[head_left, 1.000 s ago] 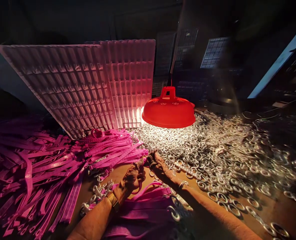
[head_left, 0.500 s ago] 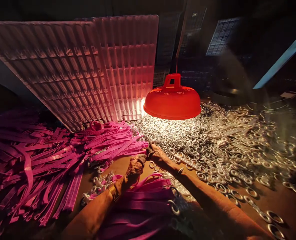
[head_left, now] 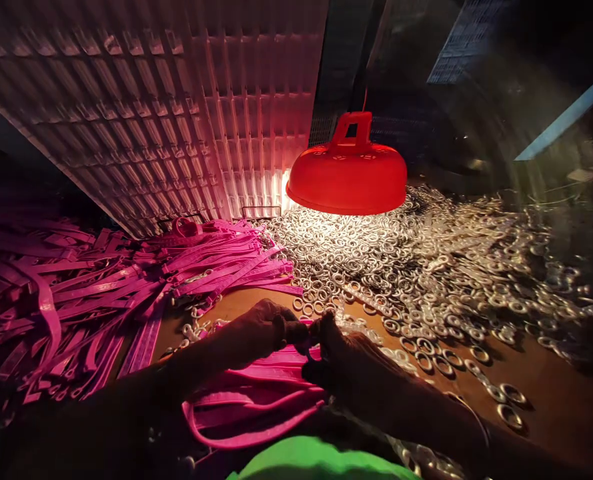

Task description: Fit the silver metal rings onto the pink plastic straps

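My left hand (head_left: 271, 327) and my right hand (head_left: 337, 357) meet in front of me, both in deep shadow. Their fingers are closed and pinch a pink strap (head_left: 308, 323), of which only a short bit shows between the fingertips. Whether a metal ring is in the grip too, I cannot make out. Just below the hands lies a bunch of pink straps (head_left: 271, 387), one of them curving round in a loop. Beyond my fingers spreads a big heap of silvery rings (head_left: 356, 257), some joined by pale strips.
A red lamp (head_left: 346, 177) hangs low over the rings. Behind it on the left leans a ribbed, translucent panel (head_left: 151, 113). More pink straps (head_left: 101, 287) are piled at the left. Something green (head_left: 321, 460) shows at the bottom edge, above the brown tabletop (head_left: 551, 387).
Both hands have come down and closer to me, into shadow, still pinched together. The view has tilted downward, and the green thing has appeared at the bottom. The straps below the hands have shifted.
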A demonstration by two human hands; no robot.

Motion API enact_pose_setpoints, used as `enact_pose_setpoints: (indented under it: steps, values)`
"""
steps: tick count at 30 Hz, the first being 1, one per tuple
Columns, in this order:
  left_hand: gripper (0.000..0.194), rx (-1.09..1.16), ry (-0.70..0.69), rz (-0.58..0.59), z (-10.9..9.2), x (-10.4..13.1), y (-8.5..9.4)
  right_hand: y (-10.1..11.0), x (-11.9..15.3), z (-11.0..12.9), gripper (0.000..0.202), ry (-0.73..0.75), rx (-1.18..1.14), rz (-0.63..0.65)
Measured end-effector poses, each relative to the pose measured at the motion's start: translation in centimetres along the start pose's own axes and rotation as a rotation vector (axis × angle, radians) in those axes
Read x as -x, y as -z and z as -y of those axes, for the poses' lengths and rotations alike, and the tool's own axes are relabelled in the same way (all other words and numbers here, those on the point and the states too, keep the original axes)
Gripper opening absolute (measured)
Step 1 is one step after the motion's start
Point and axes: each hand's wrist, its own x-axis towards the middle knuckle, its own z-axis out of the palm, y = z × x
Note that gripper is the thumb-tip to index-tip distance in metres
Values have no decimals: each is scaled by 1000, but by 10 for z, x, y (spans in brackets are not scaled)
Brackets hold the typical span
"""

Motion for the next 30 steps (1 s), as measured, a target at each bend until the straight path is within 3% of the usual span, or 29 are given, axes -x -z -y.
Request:
enact_pose_setpoints:
  steps: [4, 7, 12, 17, 23, 30]
  values:
    - [40, 32, 23, 97, 26, 24, -23, -19, 39, 9, 21, -95, 59, 78]
    - [48, 158, 90, 141, 43, 40, -37, -28, 54, 15, 21, -76, -12, 147]
    - [43, 305, 130, 34, 59, 56, -50, -25, 59, 26, 24, -104, -168, 206]
    - [46, 381, 90, 24, 69, 52, -49, -24, 52, 24, 29, -181, -460, 305]
    - [51, 414, 137, 30, 72, 44, -48, -32, 41, 20, 33, -137, -646, 153]
    - [44, 324, 12, 43, 79, 47, -57, -44, 39, 17, 33, -232, -681, 26]
